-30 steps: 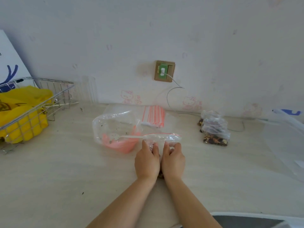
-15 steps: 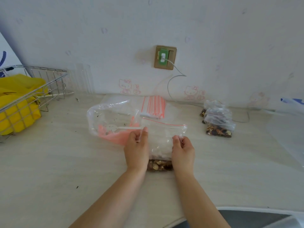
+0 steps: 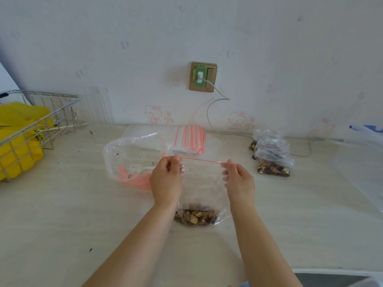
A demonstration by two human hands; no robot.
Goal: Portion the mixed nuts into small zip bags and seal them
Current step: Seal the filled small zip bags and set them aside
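A pale countertop runs across the view, w/ a white wall behind it carrying faint pink cartoon-cat prints and a wall socket w/ a white cable plugged in. At far left sits a wire basket holding a yellow bag.

Centre-left lies a big clear bag, mostly emptied, w/ a white plastic spoon inside over a pink patch. Just behind it, near the wall, is a stack of empty zip bags w/ red seal lines. At right, well apart from the hands, is a pile of filled bags of nuts.

In the middle, the person holds one small zip bag upright, its bottom touching the countertop; the mixed nuts sit at the bottom, approx. a small fraction of the bag's height. The left hand pinches the top left corner at the red seal line; the right hand pinches the top right corner. The seal line is pulled taut between them.

Step in hand, as I judge it: sealing this bag. Whether the strip is already pressed closed can't be told. Next move probably calls for running pinched fingers along the strip end to end, then setting the bag w/ the filled pile.
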